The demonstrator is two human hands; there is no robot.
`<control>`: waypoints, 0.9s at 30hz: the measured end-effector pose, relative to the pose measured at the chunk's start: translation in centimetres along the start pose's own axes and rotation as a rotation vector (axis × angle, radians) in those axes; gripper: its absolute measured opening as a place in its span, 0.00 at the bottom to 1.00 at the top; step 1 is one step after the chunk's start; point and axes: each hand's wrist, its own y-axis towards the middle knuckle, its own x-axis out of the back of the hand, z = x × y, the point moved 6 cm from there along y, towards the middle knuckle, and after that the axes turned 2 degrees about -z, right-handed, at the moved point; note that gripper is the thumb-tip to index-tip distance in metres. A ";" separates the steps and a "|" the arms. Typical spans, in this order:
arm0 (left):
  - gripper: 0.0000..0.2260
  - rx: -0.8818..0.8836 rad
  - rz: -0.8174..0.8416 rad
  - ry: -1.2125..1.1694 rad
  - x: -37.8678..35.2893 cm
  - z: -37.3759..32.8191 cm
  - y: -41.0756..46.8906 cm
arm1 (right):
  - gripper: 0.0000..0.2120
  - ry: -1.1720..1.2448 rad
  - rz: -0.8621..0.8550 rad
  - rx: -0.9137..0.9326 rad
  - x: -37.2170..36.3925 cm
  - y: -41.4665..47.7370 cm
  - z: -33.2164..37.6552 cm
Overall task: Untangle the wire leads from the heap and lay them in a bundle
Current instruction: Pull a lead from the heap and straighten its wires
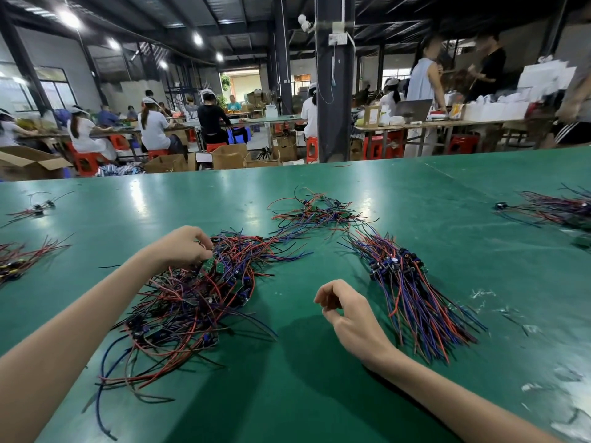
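Note:
A tangled heap of red, blue and black wire leads [192,302] with small green boards lies on the green table, left of centre. My left hand [182,247] reaches into the top of the heap and its curled fingers pinch leads there. My right hand [348,311] hovers over bare table between the heap and a sorted bundle, fingers loosely curled and holding nothing. The bundle of leads [412,292] lies to the right, its wires running side by side toward me.
A smaller loose tangle [319,212] lies farther back. More wire piles sit at the left edge [22,257], far left [40,206] and right edge [556,207]. Scraps of clear film [540,388] litter the right side. Seated workers and cardboard boxes fill the hall behind.

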 end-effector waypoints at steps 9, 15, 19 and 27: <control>0.07 0.053 0.166 0.009 -1.9 1.2 0.3 | 0.14 -0.032 -0.014 0.035 0.1 0.0 0.3; 0.12 0.104 0.296 0.033 -2.3 0.9 -0.5 | 0.14 -0.028 -0.014 0.027 0.1 0.1 0.2; 0.22 0.139 0.349 0.080 -2.5 0.6 -0.9 | 0.13 -0.018 -0.011 0.019 0.2 0.0 0.2; 0.08 0.010 0.482 0.158 -1.0 0.8 -1.4 | 0.11 -0.002 -0.004 0.008 0.1 0.1 -0.2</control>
